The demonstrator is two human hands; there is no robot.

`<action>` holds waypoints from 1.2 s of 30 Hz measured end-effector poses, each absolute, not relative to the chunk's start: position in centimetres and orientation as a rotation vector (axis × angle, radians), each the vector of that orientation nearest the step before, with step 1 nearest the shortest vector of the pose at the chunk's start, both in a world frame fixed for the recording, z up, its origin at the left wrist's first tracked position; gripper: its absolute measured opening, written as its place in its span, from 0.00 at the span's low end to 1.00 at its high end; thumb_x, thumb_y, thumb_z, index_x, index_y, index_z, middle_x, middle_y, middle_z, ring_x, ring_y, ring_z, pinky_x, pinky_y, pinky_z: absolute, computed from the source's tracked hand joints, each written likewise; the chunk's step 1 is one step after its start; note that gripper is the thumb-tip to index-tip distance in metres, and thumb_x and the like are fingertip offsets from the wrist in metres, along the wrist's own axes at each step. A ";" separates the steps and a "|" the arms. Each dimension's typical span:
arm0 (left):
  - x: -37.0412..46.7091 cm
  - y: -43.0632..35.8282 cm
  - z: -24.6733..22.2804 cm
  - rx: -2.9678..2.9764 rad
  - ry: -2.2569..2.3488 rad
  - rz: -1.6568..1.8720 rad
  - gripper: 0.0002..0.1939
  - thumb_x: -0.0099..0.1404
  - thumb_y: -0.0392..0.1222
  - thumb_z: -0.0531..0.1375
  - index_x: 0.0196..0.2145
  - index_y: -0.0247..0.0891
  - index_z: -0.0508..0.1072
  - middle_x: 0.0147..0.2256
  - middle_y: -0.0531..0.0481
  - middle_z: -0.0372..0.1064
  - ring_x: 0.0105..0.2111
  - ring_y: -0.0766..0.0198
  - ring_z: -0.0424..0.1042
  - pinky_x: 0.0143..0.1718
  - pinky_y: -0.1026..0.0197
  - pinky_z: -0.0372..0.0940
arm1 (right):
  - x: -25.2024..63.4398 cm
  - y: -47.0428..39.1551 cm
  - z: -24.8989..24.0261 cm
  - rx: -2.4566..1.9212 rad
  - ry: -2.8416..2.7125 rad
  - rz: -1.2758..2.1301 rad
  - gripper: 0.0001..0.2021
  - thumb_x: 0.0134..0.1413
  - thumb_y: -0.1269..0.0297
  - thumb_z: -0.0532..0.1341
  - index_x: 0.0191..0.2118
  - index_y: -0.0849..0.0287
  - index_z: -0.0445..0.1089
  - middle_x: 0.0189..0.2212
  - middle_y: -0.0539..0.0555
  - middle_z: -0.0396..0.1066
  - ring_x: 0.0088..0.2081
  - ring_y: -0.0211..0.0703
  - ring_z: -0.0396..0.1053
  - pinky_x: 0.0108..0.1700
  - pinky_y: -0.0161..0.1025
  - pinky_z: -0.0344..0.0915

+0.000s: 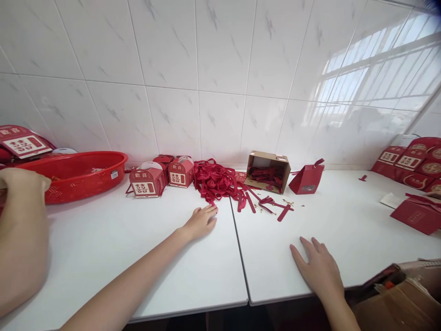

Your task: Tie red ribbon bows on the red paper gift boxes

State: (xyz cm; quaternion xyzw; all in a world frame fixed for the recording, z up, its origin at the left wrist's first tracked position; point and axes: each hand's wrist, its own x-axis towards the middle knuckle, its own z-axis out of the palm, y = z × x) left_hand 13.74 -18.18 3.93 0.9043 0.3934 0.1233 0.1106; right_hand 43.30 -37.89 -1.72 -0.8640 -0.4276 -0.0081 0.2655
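Observation:
My left hand reaches over the white table, fingers stretched out and thumb apart. Its fingertips are at the loose lower end of a tangled heap of red ribbons, apparently touching it. My right hand is spread open near the table's front edge, with nothing in it. Beyond it lie flat red strips and small gold-coloured bits. A cardboard box on its side holds more red strips. Left of the ribbons stand red-and-white candy boxes, one nearer and one behind.
Another person's arm reaches in at far left beside a red plastic basket. A red gift bag stands by the wall. More red boxes are at right. An opened carton is at lower right. A seam splits the tabletop.

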 end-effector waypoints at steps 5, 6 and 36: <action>13.8 -21.2 4.7 2.658 1.055 0.478 0.16 0.64 0.34 0.48 0.32 0.37 0.75 0.36 0.44 0.74 0.39 0.56 0.71 0.44 0.54 0.65 | 38.4 -37.9 0.1 -1.609 -0.996 0.422 0.25 0.47 0.44 0.60 0.43 0.59 0.71 0.50 0.63 0.67 0.52 0.57 0.65 0.53 0.51 0.62; 13.9 -22.5 4.9 2.659 1.031 0.489 0.15 0.64 0.33 0.48 0.32 0.37 0.75 0.35 0.45 0.74 0.38 0.58 0.71 0.42 0.56 0.66 | 36.7 -38.0 0.8 -1.479 -0.955 0.675 0.26 0.46 0.43 0.62 0.45 0.58 0.70 0.45 0.62 0.71 0.47 0.54 0.69 0.49 0.49 0.64; 3.9 -23.6 6.5 2.146 1.351 0.835 0.10 0.62 0.47 0.54 0.28 0.40 0.68 0.28 0.52 0.70 0.30 0.61 0.67 0.33 0.61 0.62 | 40.7 -37.6 2.6 -0.724 -0.135 0.927 0.08 0.47 0.69 0.67 0.36 0.53 0.73 0.35 0.46 0.73 0.39 0.32 0.72 0.40 0.28 0.72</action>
